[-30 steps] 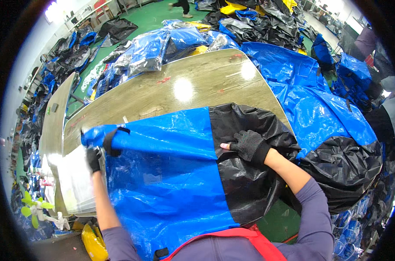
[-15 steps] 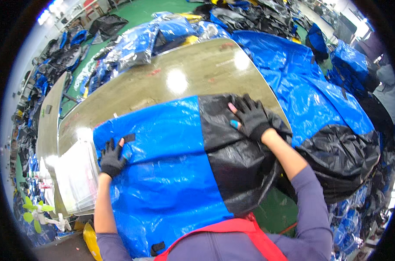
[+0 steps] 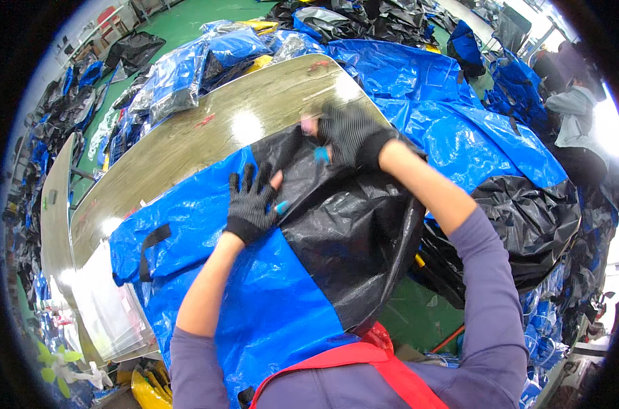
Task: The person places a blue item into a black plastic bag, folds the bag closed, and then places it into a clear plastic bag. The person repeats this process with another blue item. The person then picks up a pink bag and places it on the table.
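A large sheet of shiny plastic fabric lies over the near part of the table, with a blue part (image 3: 261, 293) on the left and a black part (image 3: 350, 238) on the right. My left hand (image 3: 251, 204), in a dark knit glove with bare fingertips, rests spread near the seam between the colours. Blue wrapping shows on its thumb. Toward the sheet's far edge, my right hand (image 3: 354, 136) lies on the black part, slightly blurred. Its bare finger and blue-wrapped thumb are apart, with nothing visible between them. A black strap (image 3: 152, 249) is attached to the blue part's left side.
The wood-patterned table (image 3: 214, 133) shows beyond the sheet. Clear plastic bags (image 3: 105, 300) lie at its left end. Blue and black fabric (image 3: 446, 136) is heaped at the right. Packed bundles (image 3: 186, 68) line the far edge. A person (image 3: 575, 112) is at the far right.
My left hand has moved right, from the blue part's left side to near the seam. My right hand has shifted left and farther away. The sheet's far edge has creased and slanted.
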Motion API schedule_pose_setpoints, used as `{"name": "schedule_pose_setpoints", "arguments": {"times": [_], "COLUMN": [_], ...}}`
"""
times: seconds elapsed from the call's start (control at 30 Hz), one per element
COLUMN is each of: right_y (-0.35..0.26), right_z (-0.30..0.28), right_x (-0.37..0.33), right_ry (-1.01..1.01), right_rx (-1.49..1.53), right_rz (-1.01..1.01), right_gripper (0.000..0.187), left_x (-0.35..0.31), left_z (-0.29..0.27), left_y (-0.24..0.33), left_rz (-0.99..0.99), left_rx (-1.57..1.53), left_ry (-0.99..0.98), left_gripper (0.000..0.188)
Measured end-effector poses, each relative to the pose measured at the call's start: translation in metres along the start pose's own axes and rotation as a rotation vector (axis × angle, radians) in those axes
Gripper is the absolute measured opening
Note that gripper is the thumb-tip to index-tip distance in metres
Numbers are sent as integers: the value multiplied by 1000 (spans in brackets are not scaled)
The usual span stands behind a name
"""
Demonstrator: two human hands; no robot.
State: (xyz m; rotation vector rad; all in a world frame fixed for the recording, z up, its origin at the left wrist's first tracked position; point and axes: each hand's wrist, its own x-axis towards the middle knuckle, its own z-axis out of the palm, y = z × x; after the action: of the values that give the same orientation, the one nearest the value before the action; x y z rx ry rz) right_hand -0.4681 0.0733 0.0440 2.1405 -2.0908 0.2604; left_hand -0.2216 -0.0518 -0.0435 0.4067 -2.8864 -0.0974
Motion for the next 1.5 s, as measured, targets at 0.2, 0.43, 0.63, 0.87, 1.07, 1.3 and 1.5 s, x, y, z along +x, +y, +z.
{"name": "schedule_pose_setpoints", "arguments": {"times": [0.2, 0.43, 0.63, 0.87, 1.07, 1.3, 1.5], "right_y": [-12, -103, -39, -15, 20, 22, 16], "right_z": [-8, -88, -15, 56, 59, 53, 56], "right_x": [-55, -187, -145, -107, -80, -57, -73], "right_ry": [-266, -310, 86, -450, -520, -690, -485], "right_rx": [-87, 262, 250, 212, 504, 443, 455], "right_rz": [29, -285, 116, 272, 222, 301, 186], "right_gripper": [59, 33, 34, 45, 50, 50, 55], "left_x": [-15, 23, -9, -161, -356, -440, -439], "left_z": [22, -33, -7, -80, -161, -151, -90], "left_y": [-10, 94, 158, -15, -116, -29, -62], "left_rz": [49, 35, 528, 445, -1405, -1096, -1284], "left_rx": [15, -266, -375, -251, -1164, -755, -1144], "left_ry": [65, -63, -243, -593, -161, 707, 620], "left_gripper": [62, 56, 53, 53, 40, 42, 36]}}
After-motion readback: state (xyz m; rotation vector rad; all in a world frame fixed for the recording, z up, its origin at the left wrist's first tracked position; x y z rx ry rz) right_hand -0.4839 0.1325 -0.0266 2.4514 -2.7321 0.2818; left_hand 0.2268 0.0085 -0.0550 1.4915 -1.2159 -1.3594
